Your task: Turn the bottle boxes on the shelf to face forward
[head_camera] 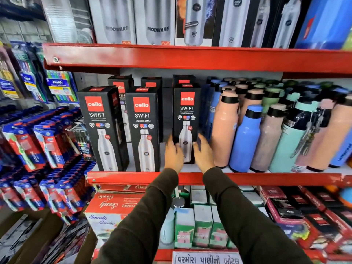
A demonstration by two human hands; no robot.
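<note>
Three black Cello Swift bottle boxes stand in the front row of the middle red shelf point(247, 178), printed fronts facing me: a left box point(101, 128), a middle box point(143, 130) and a right box point(186, 115) set slightly further back. More of the same boxes point(120, 84) stand behind them. My left hand point(173, 155) is at the right box's lower left edge and my right hand point(202, 154) at its lower right edge, fingers spread on both sides. Whether they grip the box or only touch it is unclear.
Loose pink, blue, green and black bottles point(245, 138) crowd the shelf right of the boxes. Grey bottle boxes point(158, 21) fill the shelf above. Toothbrush packs point(47, 143) hang at the left. Red combo boxes point(114, 204) and small green boxes point(202, 225) sit on the shelf below.
</note>
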